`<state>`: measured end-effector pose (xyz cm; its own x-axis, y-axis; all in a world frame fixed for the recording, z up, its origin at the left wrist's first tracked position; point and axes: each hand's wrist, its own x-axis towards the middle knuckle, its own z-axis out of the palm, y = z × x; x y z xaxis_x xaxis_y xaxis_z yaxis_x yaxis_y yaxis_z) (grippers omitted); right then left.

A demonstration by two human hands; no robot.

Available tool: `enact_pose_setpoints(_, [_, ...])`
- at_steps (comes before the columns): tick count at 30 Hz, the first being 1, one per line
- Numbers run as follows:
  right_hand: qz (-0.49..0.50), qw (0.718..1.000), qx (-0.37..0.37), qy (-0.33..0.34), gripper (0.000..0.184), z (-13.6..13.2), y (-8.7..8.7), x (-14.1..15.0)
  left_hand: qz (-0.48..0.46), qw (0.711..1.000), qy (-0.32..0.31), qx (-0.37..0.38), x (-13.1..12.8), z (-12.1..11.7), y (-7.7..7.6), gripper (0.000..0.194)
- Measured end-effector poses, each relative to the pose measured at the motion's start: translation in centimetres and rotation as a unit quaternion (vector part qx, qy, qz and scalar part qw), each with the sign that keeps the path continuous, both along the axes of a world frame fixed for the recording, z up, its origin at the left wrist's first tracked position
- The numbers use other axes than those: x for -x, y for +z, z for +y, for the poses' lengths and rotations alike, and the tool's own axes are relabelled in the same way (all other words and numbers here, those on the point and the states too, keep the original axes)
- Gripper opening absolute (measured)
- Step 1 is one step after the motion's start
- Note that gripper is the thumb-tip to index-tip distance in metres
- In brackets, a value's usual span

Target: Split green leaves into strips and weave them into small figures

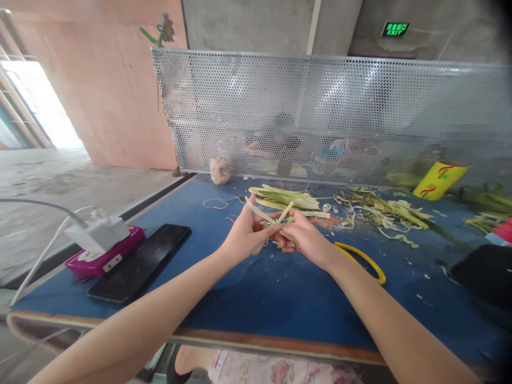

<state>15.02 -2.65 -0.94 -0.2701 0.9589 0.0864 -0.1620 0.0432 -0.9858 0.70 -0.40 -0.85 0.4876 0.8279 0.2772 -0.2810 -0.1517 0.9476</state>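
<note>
Pale green strips of leaf [285, 213] cross in a V between my two hands above the blue table. My left hand [244, 230] has its fingers closed on one end of the strips, with the thumb pressed toward the middle. Close against it, my right hand [306, 237] pinches the other side, its fingers curled underneath. The lower part of the strips is hidden by my fingers. Just beyond my hands lies a bundle of flat, pale green leaf strips [286, 197]. A curved yellow-handled item [366, 261] rests beside my right forearm, partly covered by it.
Shredded plant scraps [392, 210] are scattered at the right. A black phone [140, 264] and a magenta power strip [106, 258] with a white charger [98, 233] lie left. A roll of twine [220, 170] and a yellow container [439, 180] stand before the perforated metal screen [240, 101].
</note>
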Motion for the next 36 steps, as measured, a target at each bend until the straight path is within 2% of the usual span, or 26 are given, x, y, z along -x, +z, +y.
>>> enact_pose_setpoints(3, [-0.004, 1.000, -0.020, 0.001, 0.040, 0.0, -0.1, -0.1, 0.015, 1.000, 0.019, -0.009, 0.2, 0.0, 0.2, 0.099])
enact_pose_setpoints(7, [-0.007, 0.999, -0.038, 0.006, 0.045, 0.2, -0.2, -0.3, 0.035, 0.999, 0.023, -0.020, 0.5, 0.2, 0.2, 0.104])
enact_pose_setpoints(15, [-0.012, 0.999, -0.047, 0.001, 0.039, 0.4, 0.4, -1.7, 0.065, 0.995, 0.053, -0.050, 0.7, 1.1, 0.1, 0.081])
enact_pose_setpoints(17, [-0.024, 0.998, -0.045, 0.022, 0.036, 0.5, 0.5, -2.2, 0.075, 0.994, 0.062, -0.050, 0.7, 1.2, 0.2, 0.080])
enact_pose_setpoints(20, [-0.091, 0.993, -0.040, 0.060, 0.032, 0.4, 0.5, -2.8, 0.095, 0.993, 0.059, -0.046, 0.9, 1.1, 0.4, 0.082])
enact_pose_setpoints(24, [-0.188, 0.975, -0.113, -0.025, 0.023, 0.6, 0.3, -2.7, 0.092, 0.995, 0.026, -0.036, 0.9, 0.8, 0.5, 0.095])
enact_pose_setpoints(26, [-0.204, 0.964, -0.155, -0.070, 0.016, 0.8, 0.2, -2.3, 0.088, 0.996, 0.015, -0.032, 0.8, 0.6, 0.6, 0.104])
enact_pose_setpoints(29, [-0.205, 0.950, -0.200, -0.128, 0.011, 0.9, 0.0, -1.8, 0.093, 0.995, 0.022, -0.021, 0.5, 0.4, 0.6, 0.102])
enact_pose_setpoints(32, [-0.199, 0.940, -0.230, -0.151, 0.010, 0.8, 0.1, -1.5, 0.092, 0.995, 0.044, -0.004, 0.4, 0.4, 0.6, 0.097])
enact_pose_setpoints(36, [-0.190, 0.941, -0.227, -0.164, 0.009, 0.2, 0.6, -1.6, 0.101, 0.994, 0.038, 0.012, 0.5, 0.4, 0.7, 0.094])
